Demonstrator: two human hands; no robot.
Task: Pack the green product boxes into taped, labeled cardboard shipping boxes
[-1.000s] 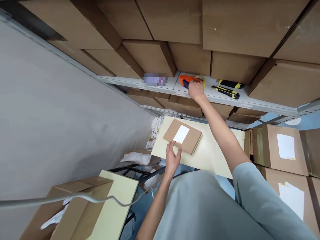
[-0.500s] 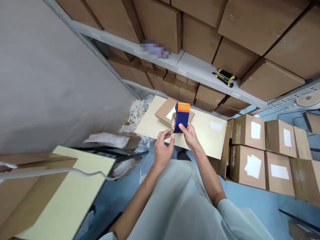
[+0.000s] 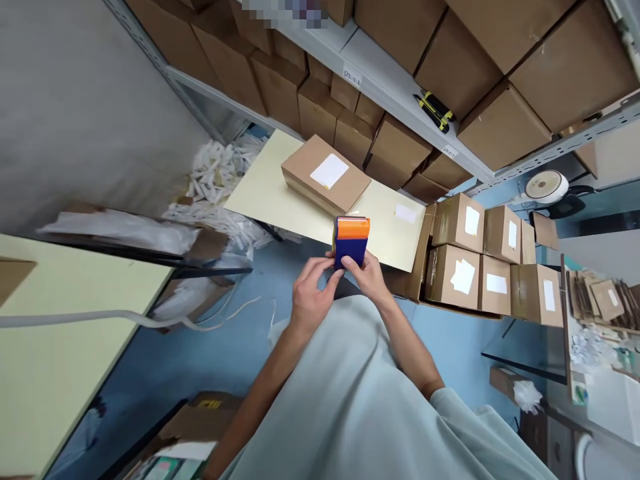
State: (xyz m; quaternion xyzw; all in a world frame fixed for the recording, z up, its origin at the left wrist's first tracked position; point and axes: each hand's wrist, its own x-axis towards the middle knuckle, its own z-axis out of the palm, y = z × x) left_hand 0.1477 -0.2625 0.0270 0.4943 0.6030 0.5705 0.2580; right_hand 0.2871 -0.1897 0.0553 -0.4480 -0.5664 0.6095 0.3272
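Note:
A tape dispenser, dark blue with an orange top edge, is held upright in front of my body. My right hand is closed around its lower right part, thumb across the blue face. From the other side, the curled fingers and thumb of my left hand meet the dispenser's lower left edge; its fingertips are partly hidden. Just beyond the dispenser, a flat cardboard box with a white label lies on the pale yellow table.
Shelves of cardboard boxes rise behind the table, with yellow-black utility knives on one ledge. Labelled cartons are stacked at the right. Shredded white paper heaps at the left, and a grey hose crosses the left table.
My view has tilted lower and shifted. The dispenser has come down and nearer to my body, off the box, which now shows fully. My left fingers have moved in against the dispenser.

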